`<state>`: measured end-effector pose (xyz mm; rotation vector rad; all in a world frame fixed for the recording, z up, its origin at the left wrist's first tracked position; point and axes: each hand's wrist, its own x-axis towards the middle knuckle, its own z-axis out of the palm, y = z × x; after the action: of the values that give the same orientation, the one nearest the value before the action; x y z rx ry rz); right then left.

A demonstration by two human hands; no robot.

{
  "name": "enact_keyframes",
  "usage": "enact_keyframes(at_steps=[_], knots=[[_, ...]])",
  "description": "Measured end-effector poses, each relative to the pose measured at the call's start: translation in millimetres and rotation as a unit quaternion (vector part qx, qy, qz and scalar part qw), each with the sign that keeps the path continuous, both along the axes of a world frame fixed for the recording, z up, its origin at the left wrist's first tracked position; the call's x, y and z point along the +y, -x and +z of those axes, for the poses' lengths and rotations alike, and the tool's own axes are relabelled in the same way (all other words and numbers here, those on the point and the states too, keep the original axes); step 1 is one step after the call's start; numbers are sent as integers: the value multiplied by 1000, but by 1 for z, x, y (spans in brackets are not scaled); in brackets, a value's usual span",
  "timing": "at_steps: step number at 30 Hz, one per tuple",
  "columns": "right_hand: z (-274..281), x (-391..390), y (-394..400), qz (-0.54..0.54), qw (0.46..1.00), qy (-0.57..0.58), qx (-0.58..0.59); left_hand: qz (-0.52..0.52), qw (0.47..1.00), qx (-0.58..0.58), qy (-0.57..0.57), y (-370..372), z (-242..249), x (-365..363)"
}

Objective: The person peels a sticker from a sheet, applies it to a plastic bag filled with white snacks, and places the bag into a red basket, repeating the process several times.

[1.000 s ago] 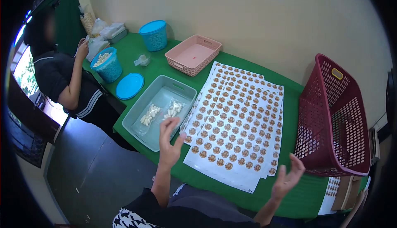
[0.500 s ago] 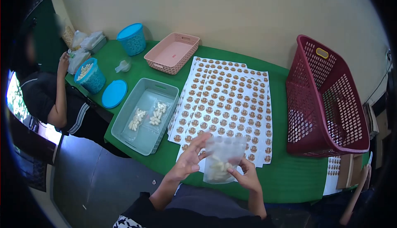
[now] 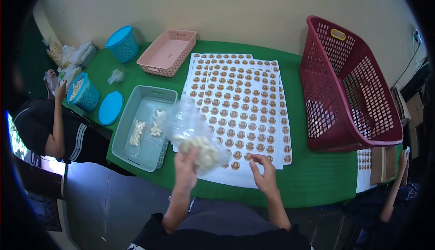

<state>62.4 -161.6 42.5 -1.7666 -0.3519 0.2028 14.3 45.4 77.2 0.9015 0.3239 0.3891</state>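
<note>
Bag (image 3: 201, 149) of white pieces, motion-blurred, pinched by left hand (image 3: 186, 169), lower centre of frame. Right hand (image 3: 266, 177) held half-open to its right, nothing gripped. Sheets (image 3: 247, 109) spread mid-frame; tray (image 3: 154, 99) placed left of centre.

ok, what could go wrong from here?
1. The clear plastic bag of white pieces is in the left hand alone; it might slip.
2. Can't tell whether it's sealed; if not, pieces could spill onto the white paper sheets with round brown prints.
3. Those sheets overlap; the right hand, near their lower edge, might shift them.
</note>
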Motion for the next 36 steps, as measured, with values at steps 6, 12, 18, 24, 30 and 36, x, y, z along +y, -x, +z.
enact_keyframes(at_steps=[6, 12, 18, 24, 30, 36], knots=[[-50, -17, 20, 65, 926, 362, -90, 82, 996, -29, -15, 5, -1, 48], [-65, 2, 44, 125, 898, 405, -121, 88, 996, -22, 4, 13, -13, 49], [-67, 7, 50, 98, 884, 430, -155, 75, 997, -4, -35, 14, -12, 46], [-75, 4, 51, 89, 885, 420, -179, 72, 997, -16, -33, 17, -7, 40], [-75, 1, 51, 100, 878, 428, -189, 56, 998, -7, -28, 26, -3, 30], [-73, 4, 53, 104, 868, 442, -202, 76, 997, 14, -8, 33, -7, 18]])
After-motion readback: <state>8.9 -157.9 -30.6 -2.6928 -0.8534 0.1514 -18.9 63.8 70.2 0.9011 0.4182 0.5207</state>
